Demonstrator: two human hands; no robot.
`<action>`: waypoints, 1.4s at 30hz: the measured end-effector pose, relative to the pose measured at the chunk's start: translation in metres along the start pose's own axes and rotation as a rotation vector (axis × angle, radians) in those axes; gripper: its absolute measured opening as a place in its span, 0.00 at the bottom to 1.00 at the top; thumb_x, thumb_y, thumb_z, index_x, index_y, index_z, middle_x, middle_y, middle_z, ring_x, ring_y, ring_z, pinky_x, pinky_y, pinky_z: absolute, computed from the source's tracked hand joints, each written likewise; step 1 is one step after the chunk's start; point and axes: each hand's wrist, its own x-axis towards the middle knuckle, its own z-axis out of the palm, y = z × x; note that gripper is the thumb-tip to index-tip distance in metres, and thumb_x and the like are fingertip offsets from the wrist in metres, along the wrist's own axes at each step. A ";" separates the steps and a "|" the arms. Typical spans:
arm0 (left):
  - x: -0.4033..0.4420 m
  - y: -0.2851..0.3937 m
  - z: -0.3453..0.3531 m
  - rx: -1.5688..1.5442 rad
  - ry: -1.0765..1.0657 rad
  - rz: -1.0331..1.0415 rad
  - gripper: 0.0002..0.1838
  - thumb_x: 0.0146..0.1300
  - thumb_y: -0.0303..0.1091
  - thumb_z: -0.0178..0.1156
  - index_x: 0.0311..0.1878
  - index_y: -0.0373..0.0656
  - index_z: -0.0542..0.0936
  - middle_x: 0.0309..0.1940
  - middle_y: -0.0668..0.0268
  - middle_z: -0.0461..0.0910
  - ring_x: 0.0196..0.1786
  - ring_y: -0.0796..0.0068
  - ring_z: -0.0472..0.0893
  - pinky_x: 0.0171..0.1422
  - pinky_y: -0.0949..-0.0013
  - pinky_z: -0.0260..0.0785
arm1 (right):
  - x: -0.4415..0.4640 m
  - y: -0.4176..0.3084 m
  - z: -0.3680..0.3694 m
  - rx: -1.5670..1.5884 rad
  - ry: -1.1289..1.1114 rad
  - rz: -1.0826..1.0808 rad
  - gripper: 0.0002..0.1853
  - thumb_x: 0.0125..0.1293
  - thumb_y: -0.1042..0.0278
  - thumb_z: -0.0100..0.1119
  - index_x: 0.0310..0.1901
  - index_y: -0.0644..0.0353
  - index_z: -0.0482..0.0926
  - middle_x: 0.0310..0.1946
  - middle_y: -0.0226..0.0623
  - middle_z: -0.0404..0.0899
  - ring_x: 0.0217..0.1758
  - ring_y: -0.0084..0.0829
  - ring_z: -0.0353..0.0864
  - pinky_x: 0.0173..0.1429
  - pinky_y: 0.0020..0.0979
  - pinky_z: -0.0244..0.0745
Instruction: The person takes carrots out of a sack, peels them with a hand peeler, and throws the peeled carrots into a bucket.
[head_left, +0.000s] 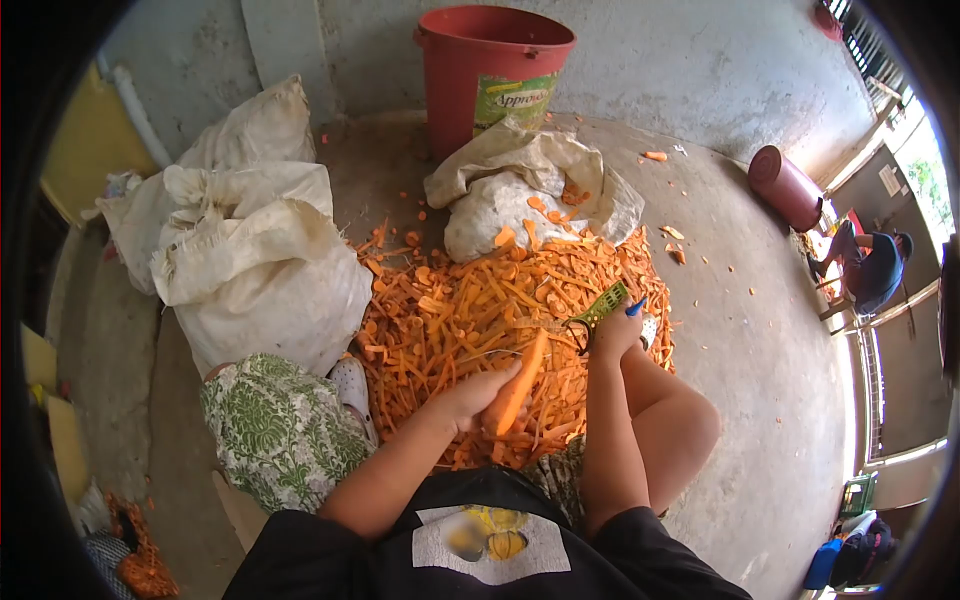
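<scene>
My remote feed showed me a plain vegetable-preparation workroom, rougher than any home kitchen. What told me so was the broad heap of carrot peelings [450, 310] spread low over a bare concrete floor [750, 400], with a bulging white sack [275, 300] beside it and a big red tub [455, 95] standing near a stained, pale wall [660, 60]. Off to the right I made out a maroon bin [783, 190], a green crate [858, 495] and another person [876, 275], bent forward, with daylight [926, 170] beyond.
</scene>
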 end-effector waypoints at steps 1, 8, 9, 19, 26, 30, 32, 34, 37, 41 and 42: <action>0.005 0.001 -0.010 -0.077 -0.025 0.068 0.23 0.65 0.51 0.40 0.47 0.40 0.70 0.35 0.63 0.75 0.36 0.75 0.76 0.33 0.70 0.73 | -0.007 -0.008 -0.002 0.150 -0.066 0.039 0.15 0.66 0.62 0.41 0.29 0.64 0.70 0.17 0.36 0.71 0.18 0.30 0.69 0.24 0.32 0.63; 0.005 0.002 -0.011 -0.245 0.132 0.276 0.22 0.65 0.52 0.40 0.39 0.42 0.72 0.24 0.68 0.73 0.25 0.81 0.74 0.25 0.76 0.67 | -0.115 -0.077 -0.016 -0.027 -0.464 -0.178 0.06 0.57 0.69 0.51 0.32 0.63 0.70 0.17 0.48 0.70 0.22 0.49 0.70 0.27 0.41 0.62; 0.006 0.000 -0.014 -0.204 0.063 0.290 0.22 0.65 0.52 0.39 0.38 0.42 0.72 0.25 0.68 0.73 0.26 0.81 0.74 0.27 0.75 0.68 | -0.110 -0.071 -0.010 -0.011 -0.457 -0.171 0.07 0.55 0.70 0.52 0.33 0.63 0.70 0.19 0.50 0.71 0.24 0.53 0.69 0.28 0.43 0.62; 0.000 0.005 -0.005 -0.200 0.004 0.108 0.25 0.64 0.54 0.39 0.45 0.39 0.67 0.30 0.62 0.71 0.32 0.69 0.76 0.27 0.67 0.73 | -0.034 -0.051 -0.017 0.272 -0.161 0.087 0.15 0.67 0.62 0.42 0.32 0.65 0.74 0.19 0.33 0.72 0.18 0.22 0.68 0.22 0.27 0.62; 0.011 0.000 -0.009 -0.184 -0.003 0.307 0.19 0.65 0.48 0.43 0.46 0.41 0.70 0.33 0.66 0.76 0.31 0.76 0.77 0.33 0.71 0.72 | -0.108 -0.075 -0.014 -0.054 -0.418 -0.235 0.15 0.65 0.60 0.44 0.29 0.64 0.71 0.16 0.44 0.69 0.19 0.37 0.69 0.25 0.36 0.62; -0.014 0.006 0.017 0.144 0.022 0.130 0.19 0.66 0.47 0.43 0.46 0.41 0.69 0.32 0.65 0.75 0.31 0.77 0.77 0.33 0.73 0.71 | -0.028 -0.048 -0.004 -0.042 -0.039 -0.045 0.13 0.63 0.63 0.44 0.30 0.65 0.71 0.20 0.49 0.72 0.26 0.46 0.72 0.31 0.43 0.64; -0.014 0.006 0.012 0.205 -0.059 0.164 0.19 0.66 0.47 0.42 0.47 0.40 0.69 0.31 0.65 0.75 0.30 0.77 0.76 0.33 0.73 0.70 | 0.009 -0.020 -0.010 -0.044 0.085 -0.045 0.14 0.64 0.63 0.43 0.29 0.66 0.71 0.20 0.47 0.73 0.24 0.45 0.72 0.30 0.42 0.64; -0.020 0.018 0.012 0.313 -0.074 0.210 0.18 0.66 0.45 0.44 0.48 0.39 0.68 0.29 0.65 0.73 0.29 0.77 0.75 0.32 0.73 0.70 | 0.019 -0.010 -0.016 0.222 -0.041 0.054 0.15 0.64 0.62 0.44 0.31 0.67 0.72 0.19 0.41 0.73 0.22 0.33 0.72 0.28 0.36 0.64; -0.012 0.023 -0.010 0.476 0.026 0.370 0.27 0.63 0.47 0.48 0.58 0.38 0.63 0.34 0.64 0.74 0.31 0.75 0.75 0.36 0.73 0.69 | -0.001 -0.041 -0.034 0.228 -0.461 0.087 0.14 0.65 0.63 0.44 0.32 0.66 0.74 0.22 0.37 0.76 0.24 0.23 0.73 0.29 0.30 0.67; -0.023 0.037 -0.010 0.922 0.400 0.498 0.21 0.58 0.47 0.55 0.45 0.38 0.73 0.25 0.65 0.74 0.29 0.75 0.75 0.33 0.70 0.66 | -0.042 -0.067 -0.039 -0.257 -0.964 -0.277 0.12 0.60 0.61 0.50 0.30 0.62 0.75 0.22 0.44 0.76 0.26 0.41 0.76 0.34 0.37 0.70; -0.027 0.039 -0.006 0.920 0.495 0.531 0.19 0.55 0.46 0.58 0.37 0.38 0.75 0.22 0.63 0.74 0.27 0.72 0.76 0.32 0.68 0.65 | -0.051 -0.077 -0.042 -0.293 -0.993 -0.298 0.12 0.59 0.61 0.51 0.29 0.62 0.74 0.21 0.45 0.75 0.26 0.44 0.75 0.33 0.39 0.69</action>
